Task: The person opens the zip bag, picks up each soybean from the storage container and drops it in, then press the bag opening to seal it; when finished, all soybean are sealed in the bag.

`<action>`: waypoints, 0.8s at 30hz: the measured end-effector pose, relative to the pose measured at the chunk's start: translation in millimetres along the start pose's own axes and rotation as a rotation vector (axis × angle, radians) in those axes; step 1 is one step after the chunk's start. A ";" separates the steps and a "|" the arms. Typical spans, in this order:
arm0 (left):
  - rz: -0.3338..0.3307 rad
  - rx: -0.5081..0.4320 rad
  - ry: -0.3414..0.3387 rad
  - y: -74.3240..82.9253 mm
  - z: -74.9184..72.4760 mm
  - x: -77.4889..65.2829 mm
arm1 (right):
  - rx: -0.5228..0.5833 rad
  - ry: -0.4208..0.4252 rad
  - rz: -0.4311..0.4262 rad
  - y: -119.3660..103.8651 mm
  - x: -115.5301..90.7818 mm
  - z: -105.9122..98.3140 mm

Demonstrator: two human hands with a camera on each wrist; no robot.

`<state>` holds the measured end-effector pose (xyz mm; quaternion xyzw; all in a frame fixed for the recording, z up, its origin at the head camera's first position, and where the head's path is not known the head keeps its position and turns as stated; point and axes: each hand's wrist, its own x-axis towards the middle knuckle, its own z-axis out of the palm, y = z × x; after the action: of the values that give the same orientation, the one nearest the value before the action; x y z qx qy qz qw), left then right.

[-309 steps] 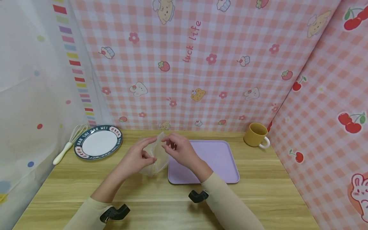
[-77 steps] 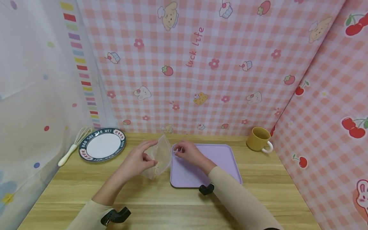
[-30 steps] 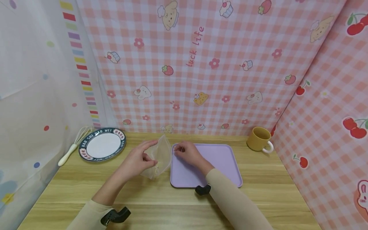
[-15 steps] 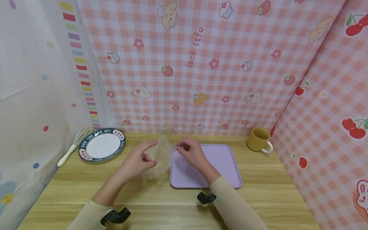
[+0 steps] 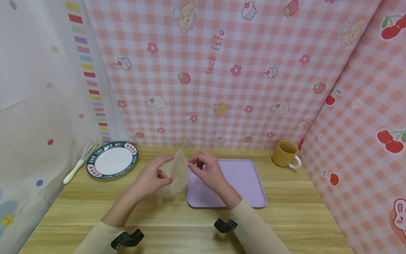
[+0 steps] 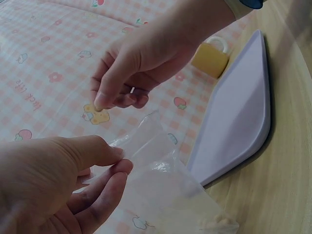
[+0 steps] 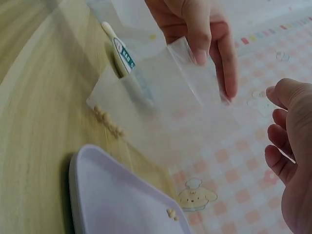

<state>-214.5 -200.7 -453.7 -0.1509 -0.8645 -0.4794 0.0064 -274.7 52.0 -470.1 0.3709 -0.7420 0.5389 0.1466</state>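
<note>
My left hand (image 5: 149, 180) pinches a clear plastic bag (image 5: 180, 173) between thumb and fingers, its mouth tilted upward. Small tan bean-like pieces (image 7: 108, 122) lie along the bag's bottom corner. Beside the bag's mouth my right hand (image 5: 209, 173) hovers above the left part of a lilac tray (image 5: 238, 180). Its thumb and index tips are close together and the other fingers curl loosely; nothing shows between them. In the right wrist view, several tan pieces (image 7: 172, 213) rest on the tray near one corner; in the head view the right hand covers that spot.
A white plate (image 5: 114, 160) with a dark green rim lies at the back left, beside a whisk (image 5: 79, 162) with a cream handle. A mustard mug (image 5: 284, 153) with a white handle stands at the back right. Patterned cloth walls border the wooden table (image 5: 177, 225).
My right hand has left the tray's far left corner and moved left and up to the bag's mouth. Earlier it was also at the bag, then over the tray. The left hand keeps its hold.
</note>
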 end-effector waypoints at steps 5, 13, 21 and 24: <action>0.007 -0.005 -0.004 -0.9 0.1 0.4 | -0.009 -0.024 -0.033 -6.2 1.5 6.6; 0.004 -0.012 -0.007 -0.3 0.2 -0.2 | -0.064 -0.071 -0.058 -13.1 2.2 15.7; 0.012 -0.012 -0.012 -1.0 -0.2 -0.5 | -0.101 -0.085 -0.048 -17.0 3.8 18.0; 0.015 -0.012 -0.015 -1.8 -0.3 -0.1 | -0.111 -0.089 -0.043 -17.2 4.3 18.5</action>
<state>-214.9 -201.8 -455.0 -0.1610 -0.8603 -0.4836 0.0026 -262.0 31.0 -462.5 0.4018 -0.7681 0.4768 0.1455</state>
